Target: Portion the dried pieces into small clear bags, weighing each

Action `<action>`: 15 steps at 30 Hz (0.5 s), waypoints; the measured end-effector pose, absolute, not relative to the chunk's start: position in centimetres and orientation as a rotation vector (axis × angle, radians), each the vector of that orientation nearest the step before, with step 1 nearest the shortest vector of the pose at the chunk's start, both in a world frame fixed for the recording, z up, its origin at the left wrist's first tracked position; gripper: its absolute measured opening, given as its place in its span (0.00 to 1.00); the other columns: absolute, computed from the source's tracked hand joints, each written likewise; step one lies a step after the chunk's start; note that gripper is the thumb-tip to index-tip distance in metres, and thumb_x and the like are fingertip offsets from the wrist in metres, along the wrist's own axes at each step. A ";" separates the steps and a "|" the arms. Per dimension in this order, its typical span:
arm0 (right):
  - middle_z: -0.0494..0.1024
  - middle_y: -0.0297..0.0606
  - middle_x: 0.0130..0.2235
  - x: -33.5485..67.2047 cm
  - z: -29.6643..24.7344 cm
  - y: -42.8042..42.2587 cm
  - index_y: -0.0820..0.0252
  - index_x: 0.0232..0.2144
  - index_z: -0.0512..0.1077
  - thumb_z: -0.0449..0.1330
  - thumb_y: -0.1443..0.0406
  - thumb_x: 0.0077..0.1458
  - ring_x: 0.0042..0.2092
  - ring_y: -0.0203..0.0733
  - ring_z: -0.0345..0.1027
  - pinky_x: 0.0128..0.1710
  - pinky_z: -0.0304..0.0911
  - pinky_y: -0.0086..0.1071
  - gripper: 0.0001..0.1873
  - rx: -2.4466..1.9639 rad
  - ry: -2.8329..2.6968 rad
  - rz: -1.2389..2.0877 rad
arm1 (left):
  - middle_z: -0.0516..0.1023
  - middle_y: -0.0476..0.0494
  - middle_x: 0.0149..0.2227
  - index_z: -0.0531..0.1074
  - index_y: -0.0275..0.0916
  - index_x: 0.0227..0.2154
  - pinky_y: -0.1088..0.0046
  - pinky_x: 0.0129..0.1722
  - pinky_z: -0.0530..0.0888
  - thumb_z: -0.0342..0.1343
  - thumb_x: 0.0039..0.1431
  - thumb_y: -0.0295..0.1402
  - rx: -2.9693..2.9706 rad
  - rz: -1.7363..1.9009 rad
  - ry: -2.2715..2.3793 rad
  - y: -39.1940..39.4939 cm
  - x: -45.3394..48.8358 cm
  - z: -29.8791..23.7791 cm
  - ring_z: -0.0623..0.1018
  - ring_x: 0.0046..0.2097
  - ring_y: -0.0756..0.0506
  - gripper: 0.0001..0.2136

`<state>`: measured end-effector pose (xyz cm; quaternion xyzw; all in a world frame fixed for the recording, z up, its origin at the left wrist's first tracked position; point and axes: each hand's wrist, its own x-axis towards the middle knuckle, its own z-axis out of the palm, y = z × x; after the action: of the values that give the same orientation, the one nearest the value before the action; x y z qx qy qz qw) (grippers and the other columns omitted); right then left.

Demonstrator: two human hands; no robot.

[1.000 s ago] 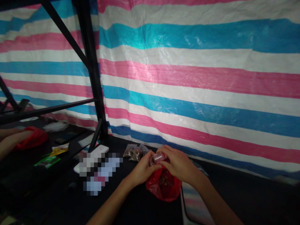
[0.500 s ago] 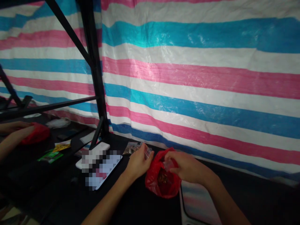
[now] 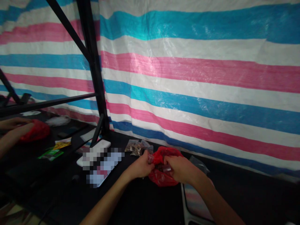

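A red plastic bag (image 3: 162, 178) stands with its mouth open on the black table, dark brown bits showing dimly inside. At its left rim, my left hand (image 3: 140, 165) is closed on what looks like a small clear plastic bag (image 3: 150, 158). My right hand (image 3: 181, 168) reaches over the mouth from the right, fingers pinched on a small clear plastic piece (image 3: 167, 169) whose exact kind I cannot make out. Just behind my left hand lie small clear zip bags (image 3: 136, 147) filled with brownish bits. Another clear plastic bag (image 3: 199, 164) lies behind my right wrist.
A phone-like device (image 3: 197, 203) lies under my right forearm. Left are a white device (image 3: 103, 146) and a blurred-out screen (image 3: 103, 175). Farther left, beyond the black frame (image 3: 93, 72), another person's hands (image 3: 18, 134) work at a red bag (image 3: 37, 129). A striped sheet (image 3: 187, 75) hangs behind.
My left hand has come lower and closer to the red bag's rim, uncovering the zip bags behind. My right hand has shifted slightly down and right, still pinching the clear piece.
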<state>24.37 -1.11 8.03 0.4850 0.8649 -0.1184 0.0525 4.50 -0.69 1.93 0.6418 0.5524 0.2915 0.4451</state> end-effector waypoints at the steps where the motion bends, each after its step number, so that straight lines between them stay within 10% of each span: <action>1: 0.83 0.46 0.44 24.4 8.0 -1.1 0.60 0.41 0.75 0.59 0.72 0.52 0.46 0.52 0.77 0.39 0.62 0.34 0.13 1.476 2.617 -0.358 | 0.73 0.53 0.28 0.62 0.40 0.39 0.77 0.25 0.67 0.55 0.55 0.27 1.552 0.749 1.378 -0.4 4.6 1.8 0.73 0.27 0.50 0.10; 15: 0.78 0.47 0.49 24.8 5.7 0.4 0.61 0.42 0.72 0.58 0.79 0.41 0.49 0.51 0.73 0.48 0.65 0.38 0.23 1.473 2.809 -0.556 | 0.69 0.56 0.18 0.71 0.38 0.26 0.79 0.20 0.61 0.59 0.50 0.32 1.252 0.945 1.003 -0.2 5.9 2.1 0.64 0.18 0.54 0.04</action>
<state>24.81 0.44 5.67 0.4570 0.8717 -0.1726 -0.0393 5.91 -0.21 2.08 0.5395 0.4320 0.4070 0.5972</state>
